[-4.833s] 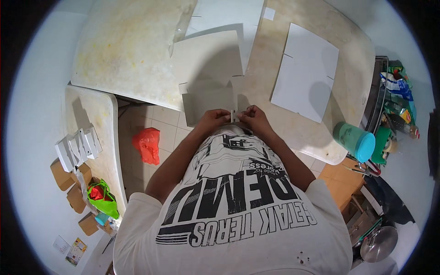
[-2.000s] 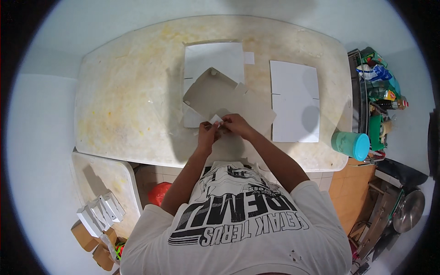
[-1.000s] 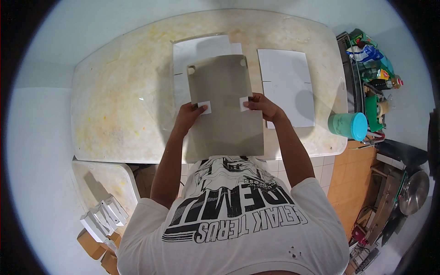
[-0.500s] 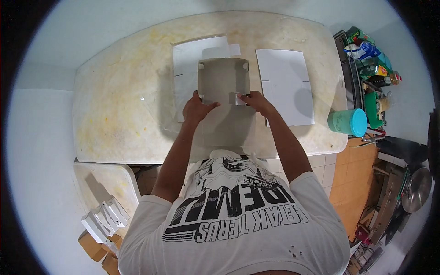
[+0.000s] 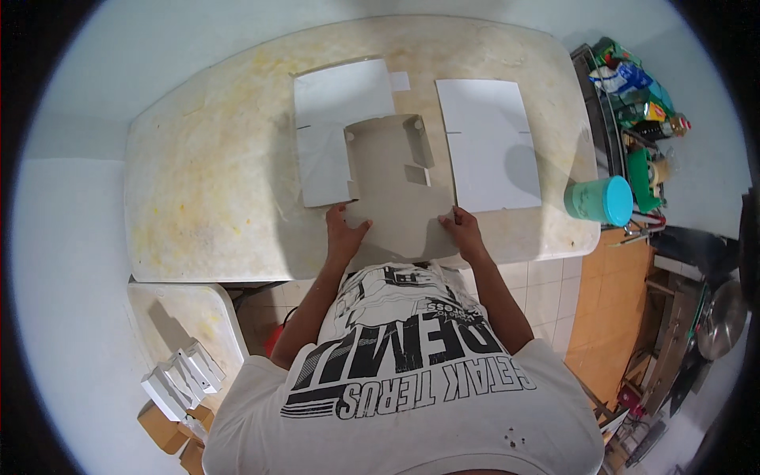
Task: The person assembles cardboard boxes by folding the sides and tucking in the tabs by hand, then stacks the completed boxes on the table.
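A partly folded cardboard box (image 5: 388, 158), grey on its inner face, lies in front of me on the table. Its far half has raised side walls; the near half is a flat panel reaching close to my shirt. My left hand (image 5: 346, 236) grips the left edge of that near panel, thumb on top and the other fingers at the edge. On the opposite edge, my right hand (image 5: 464, 232) pinches the panel the same way. Flat white cardboard sheets (image 5: 328, 142) lie partly under the box at the left, and another white sheet (image 5: 492, 150) lies to its right.
A teal-lidded tub (image 5: 599, 201) stands at the right end of the stained table (image 5: 206, 174). Past it, a rack holds bottles and packets (image 5: 633, 95). Several folded white boxes (image 5: 184, 380) stand on a smaller table at the lower left.
Both hands have moved from the box's middle corners toward me, onto the near panel's side edges. The box has shifted slightly nearer, and its right inner flap now stands apart from my hand.
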The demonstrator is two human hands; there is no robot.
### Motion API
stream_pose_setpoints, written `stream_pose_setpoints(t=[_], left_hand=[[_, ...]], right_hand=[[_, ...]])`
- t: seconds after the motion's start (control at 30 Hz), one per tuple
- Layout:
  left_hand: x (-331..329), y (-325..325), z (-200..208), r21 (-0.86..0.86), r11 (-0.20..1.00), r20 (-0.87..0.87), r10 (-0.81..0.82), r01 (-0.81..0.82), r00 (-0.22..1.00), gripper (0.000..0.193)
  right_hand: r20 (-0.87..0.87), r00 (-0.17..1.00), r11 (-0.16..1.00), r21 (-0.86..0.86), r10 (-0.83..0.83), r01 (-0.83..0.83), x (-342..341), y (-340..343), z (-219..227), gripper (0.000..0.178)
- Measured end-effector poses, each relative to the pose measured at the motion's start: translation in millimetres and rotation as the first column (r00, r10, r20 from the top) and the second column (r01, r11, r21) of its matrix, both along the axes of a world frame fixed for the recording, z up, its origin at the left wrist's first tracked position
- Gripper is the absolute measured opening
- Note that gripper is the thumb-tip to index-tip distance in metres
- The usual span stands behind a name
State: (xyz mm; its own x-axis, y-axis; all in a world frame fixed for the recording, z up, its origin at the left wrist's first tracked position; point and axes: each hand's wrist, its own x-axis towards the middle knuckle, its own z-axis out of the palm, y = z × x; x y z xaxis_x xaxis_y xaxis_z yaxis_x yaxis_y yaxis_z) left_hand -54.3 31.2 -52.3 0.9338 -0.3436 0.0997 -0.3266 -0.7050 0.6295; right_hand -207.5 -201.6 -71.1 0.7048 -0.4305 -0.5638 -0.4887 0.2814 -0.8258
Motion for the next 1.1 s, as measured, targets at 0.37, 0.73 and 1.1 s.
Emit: stream_pose_setpoints(t=[0.37,0.73,1.1], left_hand=[[-3.8,2.6,-11.8,-0.138,0.990,-0.547,-0.085,0.011,0.833,0.044],[-6.8,1.0,-9.6,-0.535,0.797,-0.738,-0.278,-0.281,0.615,0.059],[-6.0,16.7,-19.0,-0.384,0.743,-0.919,-0.250,-0.548,0.306,0.028]], right_hand=[[-0.048,0.993,0.628,-0.771,0.112,-0.108,5.5,52.8,31.6,0.035],[0.026,0.998,0.985,-0.160,0.064,-0.059,29.3,38.3,14.1,0.046],[0.254,0.951,0.956,0.185,0.177,-0.228,28.6,40.0,9.0,0.020]])
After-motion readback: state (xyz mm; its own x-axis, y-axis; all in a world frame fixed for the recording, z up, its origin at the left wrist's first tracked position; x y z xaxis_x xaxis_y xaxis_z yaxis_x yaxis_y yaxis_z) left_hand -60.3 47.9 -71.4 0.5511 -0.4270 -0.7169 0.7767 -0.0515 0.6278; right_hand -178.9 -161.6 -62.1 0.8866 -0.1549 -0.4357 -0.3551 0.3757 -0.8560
